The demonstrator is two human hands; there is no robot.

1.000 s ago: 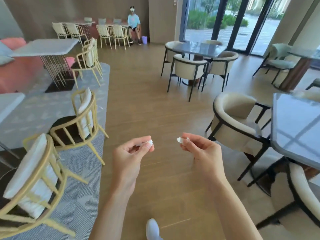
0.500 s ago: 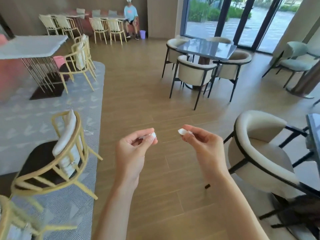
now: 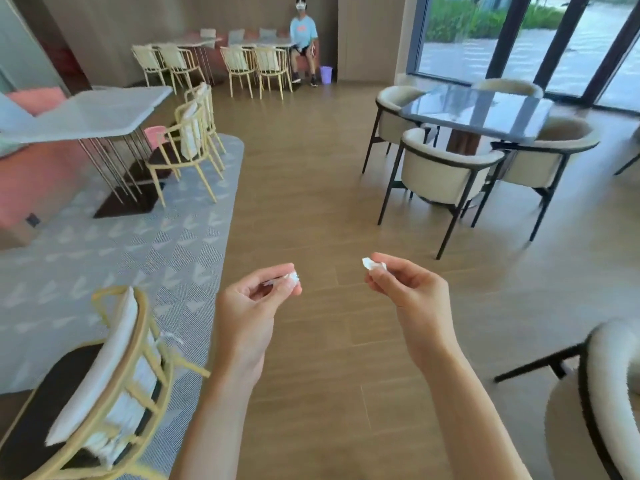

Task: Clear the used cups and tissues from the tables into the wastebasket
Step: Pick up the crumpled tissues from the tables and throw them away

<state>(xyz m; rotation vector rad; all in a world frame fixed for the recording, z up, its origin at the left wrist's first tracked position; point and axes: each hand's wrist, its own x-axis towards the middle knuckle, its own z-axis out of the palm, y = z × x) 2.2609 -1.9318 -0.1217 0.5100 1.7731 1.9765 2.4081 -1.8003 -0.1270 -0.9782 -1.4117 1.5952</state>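
Observation:
My left hand [image 3: 252, 299] pinches a small crumpled white tissue [image 3: 293, 278] between thumb and fingers, held out over the wooden floor. My right hand [image 3: 407, 289] pinches a second small white tissue scrap [image 3: 372, 264] at the same height, a little apart from the left. Far ahead, a small purple wastebasket [image 3: 326, 74] stands on the floor by the back wall, beside a seated person [image 3: 303, 36].
A dark glass table [image 3: 485, 112] with cream armchairs stands ahead on the right. A white table [image 3: 93, 112] and yellow chairs [image 3: 187, 143] sit on a grey rug at left. A yellow chair [image 3: 104, 375] is close at bottom left, a cream armchair [image 3: 609, 393] at bottom right. A wooden aisle runs between them.
The view has advanced down the aisle: the near chairs and the right glass table slid out of view, and the far tables and wastebasket look closer. Both hands keep pinching their tissues.

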